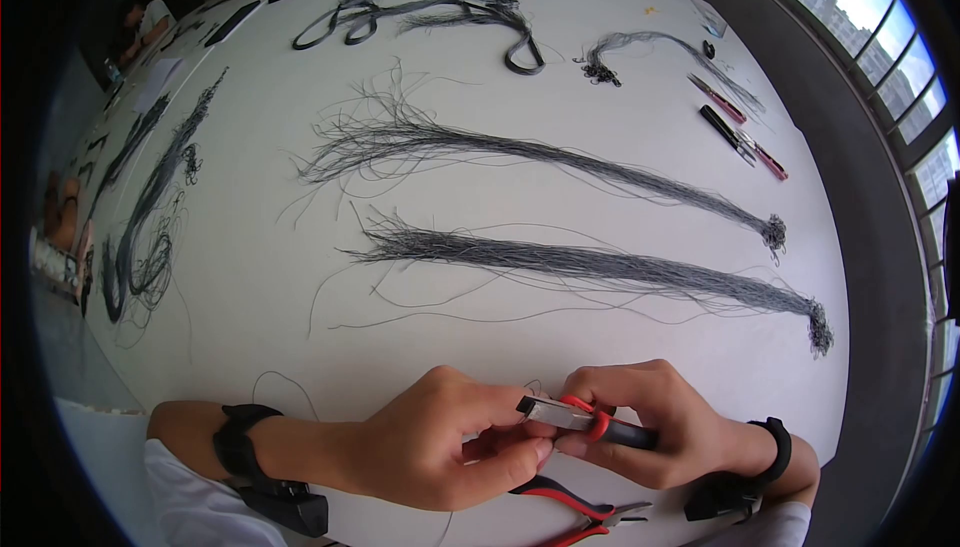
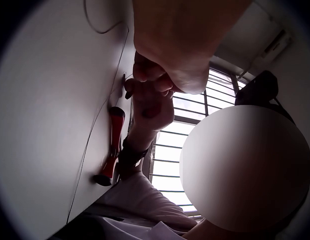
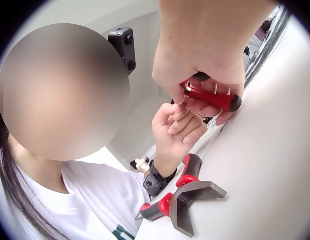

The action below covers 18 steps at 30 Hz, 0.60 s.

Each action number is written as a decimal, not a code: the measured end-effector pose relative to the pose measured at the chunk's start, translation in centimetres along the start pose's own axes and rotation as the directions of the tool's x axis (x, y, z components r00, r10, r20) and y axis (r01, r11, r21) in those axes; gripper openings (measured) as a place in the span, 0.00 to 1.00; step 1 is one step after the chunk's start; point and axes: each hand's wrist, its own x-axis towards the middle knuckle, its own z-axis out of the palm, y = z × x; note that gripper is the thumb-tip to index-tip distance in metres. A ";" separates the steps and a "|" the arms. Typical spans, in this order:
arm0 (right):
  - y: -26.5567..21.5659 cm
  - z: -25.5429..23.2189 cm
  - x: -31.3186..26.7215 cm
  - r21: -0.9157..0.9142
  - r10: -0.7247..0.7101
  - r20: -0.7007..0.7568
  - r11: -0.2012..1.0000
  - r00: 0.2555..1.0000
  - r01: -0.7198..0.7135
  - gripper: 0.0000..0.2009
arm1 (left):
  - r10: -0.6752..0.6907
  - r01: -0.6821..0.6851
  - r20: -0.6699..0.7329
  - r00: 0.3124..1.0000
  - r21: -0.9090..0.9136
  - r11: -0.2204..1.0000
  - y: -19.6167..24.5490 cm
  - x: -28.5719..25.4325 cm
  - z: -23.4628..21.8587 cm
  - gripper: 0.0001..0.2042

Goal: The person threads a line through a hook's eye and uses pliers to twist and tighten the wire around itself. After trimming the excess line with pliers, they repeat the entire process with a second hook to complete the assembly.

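Note:
My right hand (image 1: 665, 427) grips pliers (image 1: 560, 413) with red and dark handles, their metal jaws pointing left. Against its fingertips, my left hand (image 1: 435, 442) has thumb and fingers pinched together on a thin wire (image 1: 534, 384), mostly hidden by the fingers. In the right wrist view the red handle (image 3: 210, 97) lies across the right palm, with the left hand (image 3: 177, 130) just below. A second pair of pliers (image 1: 590, 520) rests on the table under the hands; its jaws stand apart in the right wrist view.
Two long bundles of dark wire (image 1: 600, 261) (image 1: 560, 157) lie across the white table (image 1: 500, 347). Farther off are looped bundles (image 1: 440, 7), another bundle at the left (image 1: 150, 187), and several tools (image 1: 735, 132) at the right. Other people sit at the far left.

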 end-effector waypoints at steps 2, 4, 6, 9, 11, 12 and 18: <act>0.1 -0.1 -0.1 -0.010 -0.013 0.006 1.000 1.000 0.013 0.04 | 0.005 -0.005 0.012 1.000 0.001 1.000 0.2 0.1 0.0 0.06; 0.1 -0.1 -0.1 -0.021 -0.029 0.012 0.999 0.999 0.030 0.05 | 0.012 -0.012 0.023 1.000 0.005 1.000 0.2 0.1 -0.1 0.07; 0.1 -0.2 -0.1 -0.013 -0.014 0.026 1.000 1.000 0.015 0.05 | 0.018 -0.018 0.013 1.000 0.008 1.000 0.1 0.1 0.0 0.07; 0.0 -0.2 -0.1 -0.024 -0.020 0.018 1.000 1.000 0.021 0.05 | -0.020 0.020 -0.006 1.000 -0.065 0.998 0.1 0.0 0.2 0.07; 0.1 -0.1 0.0 -0.025 -0.033 0.012 0.999 0.999 0.033 0.05 | -0.033 0.032 -0.004 0.999 -0.083 0.996 -0.2 0.0 0.2 0.07; 0.1 -0.1 0.0 -0.028 -0.046 0.005 0.999 0.999 0.046 0.05 | -0.043 0.043 -0.002 0.999 -0.101 0.994 -0.3 -0.1 0.2 0.07; 0.1 -0.2 0.0 -0.041 -0.054 -0.012 0.998 0.998 0.053 0.05 | -0.190 0.190 0.036 0.981 -0.359 0.914 -0.1 -0.3 0.5 0.06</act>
